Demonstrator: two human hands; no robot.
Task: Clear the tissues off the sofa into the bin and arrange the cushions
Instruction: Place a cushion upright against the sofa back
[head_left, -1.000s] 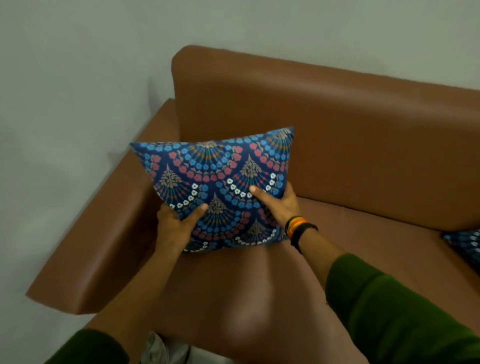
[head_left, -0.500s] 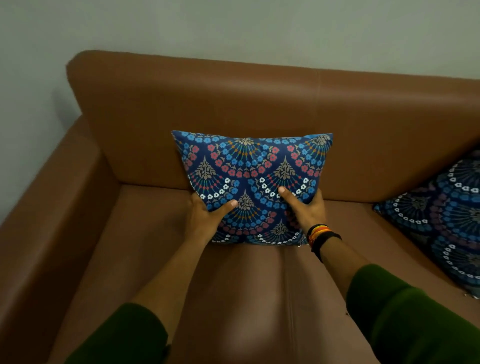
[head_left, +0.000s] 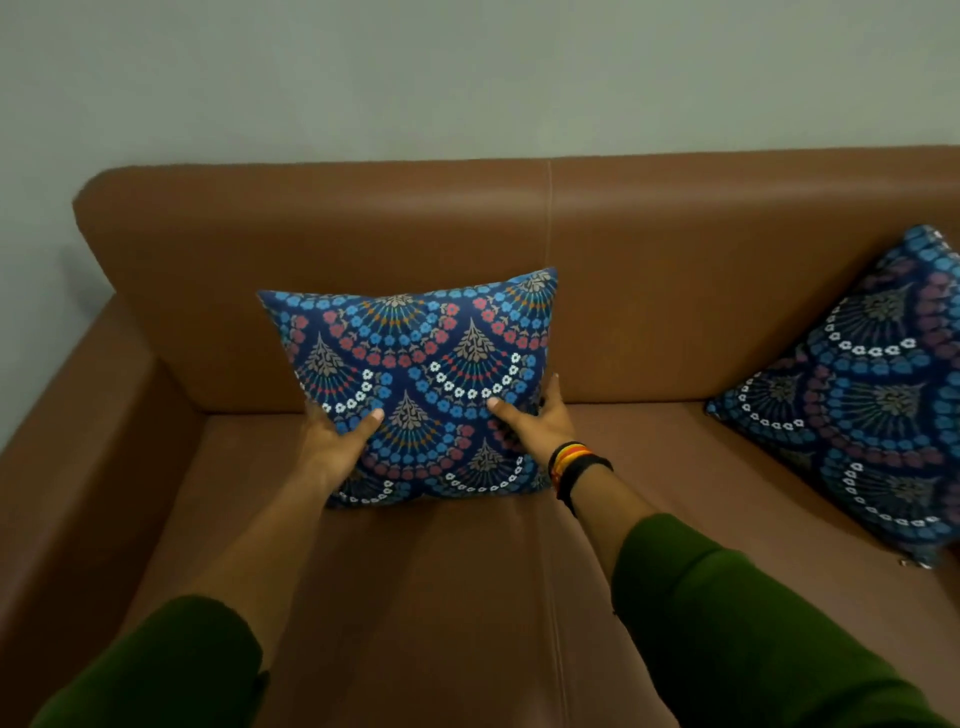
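A blue patterned cushion (head_left: 415, 374) stands upright on the brown sofa seat, leaning against the backrest (head_left: 363, 223). My left hand (head_left: 335, 441) grips its lower left edge, thumb on the front face. My right hand (head_left: 535, 421), with coloured bands on the wrist, grips its lower right edge. A second cushion (head_left: 872, 395) of the same pattern leans at the right end of the sofa, partly cut off by the frame. I see no tissues and no bin.
The sofa's left armrest (head_left: 67, 426) runs along the left side. A seam (head_left: 556, 613) divides the seat. A plain grey wall (head_left: 467, 73) rises behind the backrest.
The cushion has travelled from the left corner by the armrest to the middle of the left seat, held by both hands. The second cushion has come into view on the right.
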